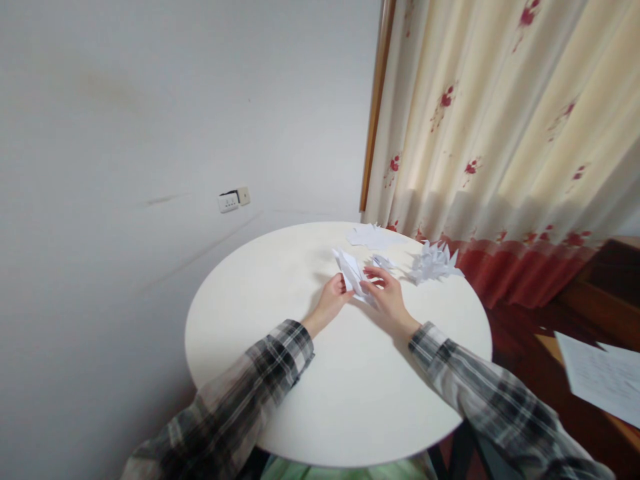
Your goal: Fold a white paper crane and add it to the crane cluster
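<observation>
A folded sheet of white paper [349,266] is held up over the table between both hands, with creased flaps and a pointed upper end. My left hand [334,295] grips its lower left edge, fingers curled behind and thumb in front. On the right side, my right hand [383,289] pinches the paper's edge between thumb and fingers. Just beyond my right hand lies a small folded paper piece [381,261], partly hidden by the fingers. Further right sits a pile of pointed folded papers [434,262].
The round white table [300,400] stands near a wall with a socket [229,202]. Flat white papers [370,236] lie at its far edge. A floral curtain [480,133] hangs behind on the right. Written sheets [600,373] rest on a wooden surface at right.
</observation>
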